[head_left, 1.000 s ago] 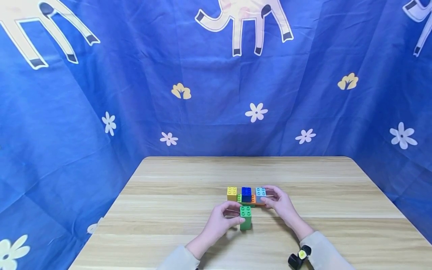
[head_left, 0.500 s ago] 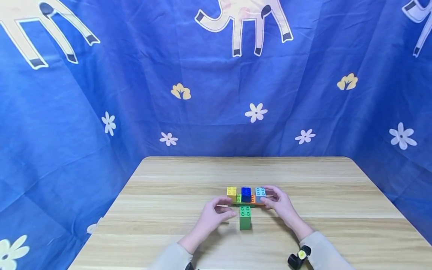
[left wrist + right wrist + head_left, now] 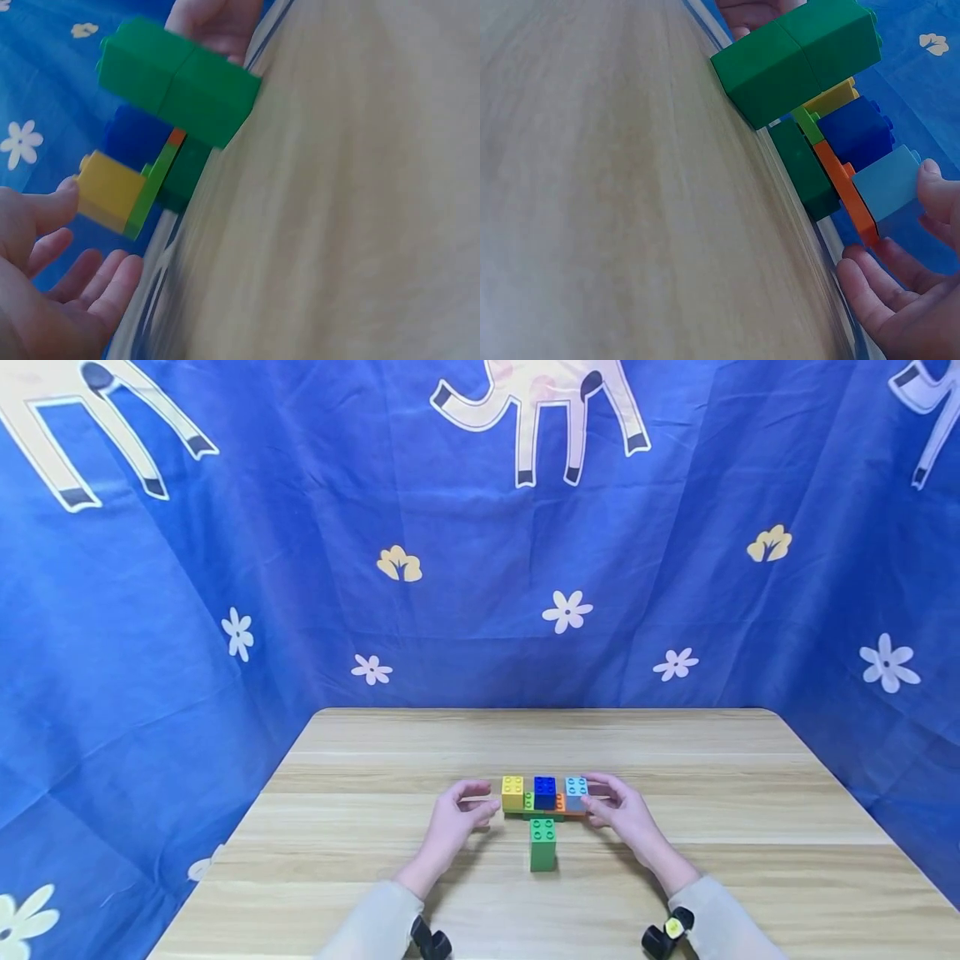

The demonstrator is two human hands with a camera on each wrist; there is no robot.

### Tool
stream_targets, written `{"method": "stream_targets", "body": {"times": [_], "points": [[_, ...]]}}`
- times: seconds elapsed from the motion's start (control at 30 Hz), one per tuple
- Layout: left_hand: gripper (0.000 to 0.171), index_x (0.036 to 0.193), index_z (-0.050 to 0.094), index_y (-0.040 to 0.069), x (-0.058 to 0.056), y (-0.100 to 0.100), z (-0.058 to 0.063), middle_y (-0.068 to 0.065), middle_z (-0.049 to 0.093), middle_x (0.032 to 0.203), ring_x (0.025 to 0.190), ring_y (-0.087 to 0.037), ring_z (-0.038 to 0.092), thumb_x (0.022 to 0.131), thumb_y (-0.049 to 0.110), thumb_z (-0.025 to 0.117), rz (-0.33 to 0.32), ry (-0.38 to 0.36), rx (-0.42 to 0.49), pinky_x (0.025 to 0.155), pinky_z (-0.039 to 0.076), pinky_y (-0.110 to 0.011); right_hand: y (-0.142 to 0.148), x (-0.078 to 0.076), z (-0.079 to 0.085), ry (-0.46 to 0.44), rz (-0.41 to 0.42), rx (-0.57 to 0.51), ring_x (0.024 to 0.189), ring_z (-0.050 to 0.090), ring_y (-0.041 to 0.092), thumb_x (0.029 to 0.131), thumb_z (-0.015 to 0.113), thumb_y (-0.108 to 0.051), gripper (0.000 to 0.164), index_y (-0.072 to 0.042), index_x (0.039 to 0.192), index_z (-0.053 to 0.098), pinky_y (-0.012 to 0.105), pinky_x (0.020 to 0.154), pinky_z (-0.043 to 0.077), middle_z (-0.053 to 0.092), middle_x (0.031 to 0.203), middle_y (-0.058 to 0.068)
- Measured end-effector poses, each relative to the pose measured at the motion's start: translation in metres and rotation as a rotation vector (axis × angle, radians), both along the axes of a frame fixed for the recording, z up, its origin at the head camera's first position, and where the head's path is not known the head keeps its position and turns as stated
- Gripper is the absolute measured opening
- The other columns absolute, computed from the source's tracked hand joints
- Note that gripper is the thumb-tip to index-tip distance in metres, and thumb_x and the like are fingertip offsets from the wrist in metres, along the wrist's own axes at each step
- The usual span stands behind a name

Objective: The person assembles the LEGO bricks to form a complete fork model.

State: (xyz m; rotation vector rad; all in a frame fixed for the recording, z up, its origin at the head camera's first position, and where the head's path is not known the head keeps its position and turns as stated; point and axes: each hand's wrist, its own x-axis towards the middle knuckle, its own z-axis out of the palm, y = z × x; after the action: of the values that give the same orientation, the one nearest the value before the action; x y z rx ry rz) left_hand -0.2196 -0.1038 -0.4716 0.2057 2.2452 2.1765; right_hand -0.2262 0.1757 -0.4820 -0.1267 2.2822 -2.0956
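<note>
A toy-brick build stands mid-table in the head view. Yellow [image 3: 512, 794], dark blue [image 3: 545, 792] and light blue [image 3: 575, 794] bricks sit in a row on a lime plate [image 3: 152, 191] and an orange plate [image 3: 846, 191]. A dark green brick [image 3: 804, 171] supports the plates from beneath. Nearer the person, two stacked green bricks [image 3: 542, 846] stand upright and apart. My left hand [image 3: 447, 828] is spread just left of the yellow brick, holding nothing. At the other end, my right hand [image 3: 626, 816] pinches the light blue brick, thumb against it and fingers by the orange plate's end.
The wooden table [image 3: 360, 827] has rounded far corners. Behind and beside it hangs a blue cloth [image 3: 480, 543] with white flowers and animal figures. Each wrist carries a small black camera [image 3: 431, 939].
My left hand has let go of the stacked green bricks and moved left and away from the person, to beside the yellow brick. My right hand has stayed at the light blue brick.
</note>
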Motion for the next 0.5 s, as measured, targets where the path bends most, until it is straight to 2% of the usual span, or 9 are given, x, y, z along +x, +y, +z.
{"method": "stream_targets", "body": {"times": [0.1,0.2,0.3,0.43,0.5], "points": [[0.050,0.123,0.052,-0.005,-0.005,-0.003,0.000,-0.026,0.053,0.121,0.094,-0.026,0.062,0.080,0.011,0.072,-0.014,-0.009,-0.027,0.076,0.055,-0.041,0.000,0.000,0.000,-0.002,0.006,-0.007,0.097,0.060,0.030,0.084,0.069,-0.019,0.047,-0.008,0.127,0.053,0.039,0.073,0.056,0.055,0.120,0.020],[0.053,0.126,0.051,-0.003,-0.008,-0.005,0.002,-0.025,0.053,0.122,0.096,-0.026,0.061,0.080,0.012,0.072,-0.045,-0.042,-0.011,0.077,0.054,-0.042,0.000,0.001,0.001,0.002,0.008,-0.012,0.098,0.059,0.030,0.085,0.069,-0.020,0.047,-0.007,0.127,0.053,0.039,0.074,0.055,0.054,0.120,0.020],[0.053,0.128,0.047,-0.005,-0.005,-0.003,0.012,-0.028,0.050,0.124,0.098,-0.030,0.061,0.082,0.009,0.070,-0.081,-0.087,0.026,0.082,0.052,-0.045,0.000,0.002,0.001,0.008,0.009,-0.017,0.098,0.059,0.030,0.084,0.069,-0.020,0.047,-0.007,0.127,0.053,0.039,0.074,0.055,0.054,0.120,0.020],[0.053,0.129,0.045,-0.007,-0.007,0.000,0.014,-0.030,0.050,0.123,0.098,-0.035,0.061,0.083,0.006,0.068,-0.102,-0.110,0.066,0.083,0.051,-0.047,0.001,0.002,0.000,0.009,0.013,-0.029,0.098,0.059,0.030,0.084,0.069,-0.020,0.048,-0.007,0.127,0.053,0.039,0.075,0.055,0.054,0.120,0.020],[0.052,0.129,0.046,-0.006,-0.010,0.001,0.008,-0.028,0.052,0.121,0.096,-0.035,0.062,0.083,0.006,0.068,-0.102,-0.107,0.081,0.082,0.052,-0.045,0.001,0.002,0.000,0.008,0.014,-0.030,0.098,0.059,0.030,0.084,0.069,-0.020,0.048,-0.007,0.127,0.053,0.039,0.075,0.055,0.054,0.121,0.021]]}}
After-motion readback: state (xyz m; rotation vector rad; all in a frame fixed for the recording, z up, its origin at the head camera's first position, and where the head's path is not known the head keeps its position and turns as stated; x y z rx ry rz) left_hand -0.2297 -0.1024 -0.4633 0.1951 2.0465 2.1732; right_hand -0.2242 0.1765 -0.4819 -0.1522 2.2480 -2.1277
